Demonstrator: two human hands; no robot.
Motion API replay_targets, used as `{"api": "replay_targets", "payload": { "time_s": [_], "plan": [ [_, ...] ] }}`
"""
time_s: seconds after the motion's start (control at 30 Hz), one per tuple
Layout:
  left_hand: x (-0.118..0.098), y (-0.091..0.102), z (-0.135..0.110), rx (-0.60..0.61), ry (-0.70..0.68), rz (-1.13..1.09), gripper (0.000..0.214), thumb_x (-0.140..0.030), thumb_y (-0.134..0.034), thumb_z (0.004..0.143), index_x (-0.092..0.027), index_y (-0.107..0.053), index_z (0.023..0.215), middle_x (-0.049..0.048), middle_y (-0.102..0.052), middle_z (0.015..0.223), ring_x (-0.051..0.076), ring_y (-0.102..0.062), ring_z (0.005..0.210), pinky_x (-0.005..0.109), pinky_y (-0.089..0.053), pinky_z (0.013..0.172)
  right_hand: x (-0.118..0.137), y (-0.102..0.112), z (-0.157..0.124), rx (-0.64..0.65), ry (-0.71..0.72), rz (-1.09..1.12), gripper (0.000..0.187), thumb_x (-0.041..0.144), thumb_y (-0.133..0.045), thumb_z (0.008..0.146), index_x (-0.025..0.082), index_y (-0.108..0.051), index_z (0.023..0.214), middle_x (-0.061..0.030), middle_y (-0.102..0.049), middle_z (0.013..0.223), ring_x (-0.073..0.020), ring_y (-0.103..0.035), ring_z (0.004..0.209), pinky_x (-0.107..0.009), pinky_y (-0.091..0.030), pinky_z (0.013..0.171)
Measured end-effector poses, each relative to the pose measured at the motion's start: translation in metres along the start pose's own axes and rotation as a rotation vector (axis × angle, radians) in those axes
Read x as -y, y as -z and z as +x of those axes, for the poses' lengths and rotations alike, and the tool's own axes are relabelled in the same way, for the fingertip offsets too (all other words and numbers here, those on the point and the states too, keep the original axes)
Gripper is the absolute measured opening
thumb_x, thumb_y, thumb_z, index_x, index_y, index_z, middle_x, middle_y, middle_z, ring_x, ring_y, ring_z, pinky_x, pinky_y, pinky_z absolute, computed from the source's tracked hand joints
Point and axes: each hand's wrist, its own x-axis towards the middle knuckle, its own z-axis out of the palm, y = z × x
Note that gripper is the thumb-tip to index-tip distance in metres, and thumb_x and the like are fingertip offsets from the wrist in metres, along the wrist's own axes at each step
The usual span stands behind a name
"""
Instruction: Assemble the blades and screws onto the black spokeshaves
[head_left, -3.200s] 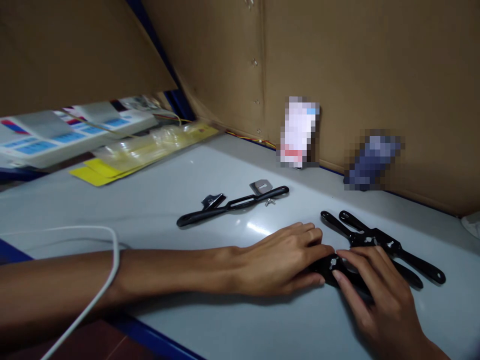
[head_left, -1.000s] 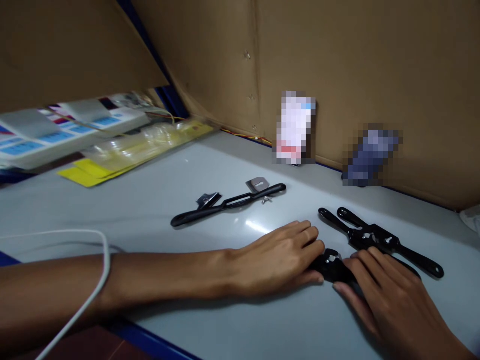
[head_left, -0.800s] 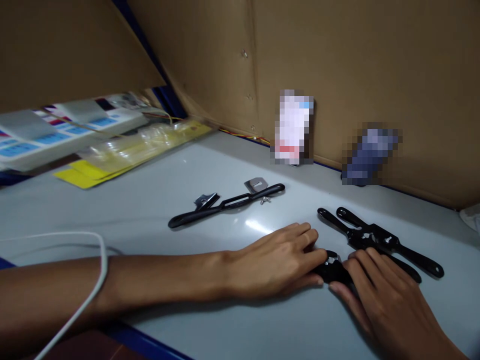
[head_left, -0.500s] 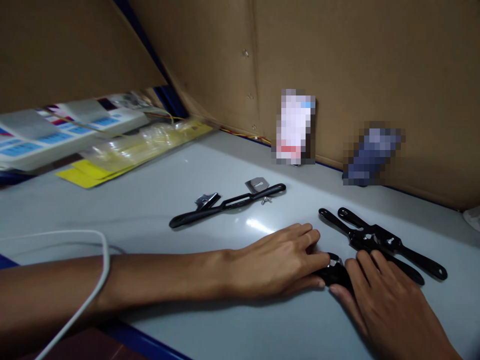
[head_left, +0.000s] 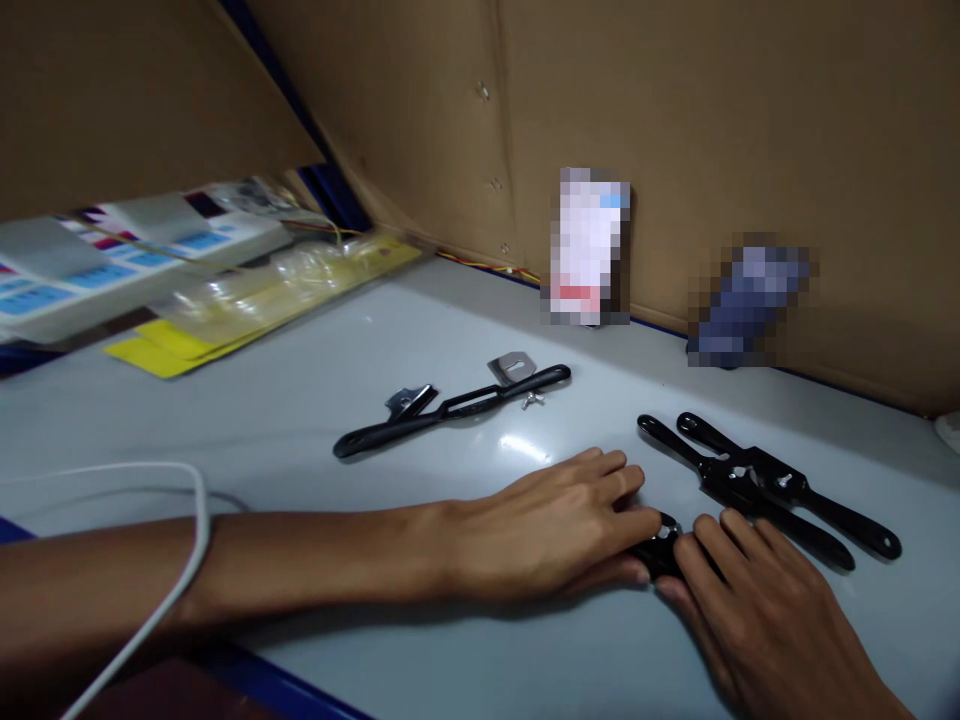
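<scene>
My left hand (head_left: 562,530) is closed on the left part of a black spokeshave (head_left: 663,552), low over the grey table. From the other side my right hand (head_left: 765,595) grips the same tool, its fingers curled over the top. Only the tool's middle, with a shiny metal piece, shows between the hands; its handles are covered. Just beyond my right hand lie two more black spokeshaves (head_left: 757,485), side by side with small wing screws on them. Farther left rests a bare black spokeshave body (head_left: 472,405), with a steel blade (head_left: 513,367), a wing screw (head_left: 533,400) and a metal cap (head_left: 409,402) around it.
A white cable (head_left: 201,520) crosses over my left forearm. Yellow cards in clear plastic (head_left: 247,310) and a white power strip (head_left: 150,260) lie at the back left. Two blurred upright objects, one pale (head_left: 589,250) and one dark (head_left: 742,305), lean on the cardboard wall (head_left: 405,120).
My right hand has shifted slightly left along the spokeshave, closer to my left hand, covering more of it. My left hand stays in place. The view has moved a little.
</scene>
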Motion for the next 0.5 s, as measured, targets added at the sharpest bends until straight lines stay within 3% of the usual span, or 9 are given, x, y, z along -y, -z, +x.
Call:
{"api": "replay_targets", "payload": {
  "time_s": [0.23, 0.33, 0.5],
  "plan": [
    [0.001, -0.001, -0.001, -0.018, -0.032, -0.018, 0.022, -0.037, -0.062, 0.099, -0.018, -0.058, 0.089, 0.0045, -0.057, 0.091, 0.02, -0.052, 0.081, 0.031, -0.047, 0.075, -0.008, 0.001, -0.002, -0.048, -0.148, 0.248, 0.023, 0.038, -0.043, 0.107, 0.019, -0.056, 0.105, -0.0048, -0.066, 0.087, -0.0193, -0.064, 0.077, -0.032, -0.048, 0.068],
    [0.0, -0.001, -0.001, -0.03, -0.098, -0.025, 0.021, -0.035, -0.066, 0.097, -0.017, -0.059, 0.089, 0.0044, -0.057, 0.089, 0.019, -0.052, 0.08, 0.031, -0.046, 0.073, -0.006, 0.006, 0.0, -0.082, -0.047, 0.186, 0.01, 0.02, -0.051, 0.102, 0.018, -0.06, 0.098, -0.0053, -0.066, 0.087, -0.019, -0.062, 0.079, -0.032, -0.049, 0.074],
    [-0.001, -0.001, -0.002, -0.034, -0.192, -0.075, 0.024, -0.038, -0.066, 0.097, -0.017, -0.06, 0.085, 0.0045, -0.058, 0.087, 0.018, -0.051, 0.076, 0.031, -0.046, 0.07, -0.001, 0.018, 0.003, -0.094, 0.132, -0.035, 0.029, 0.004, -0.039, 0.097, 0.019, -0.063, 0.09, -0.0074, -0.07, 0.087, -0.0218, -0.063, 0.084, -0.034, -0.048, 0.076]
  ]
}}
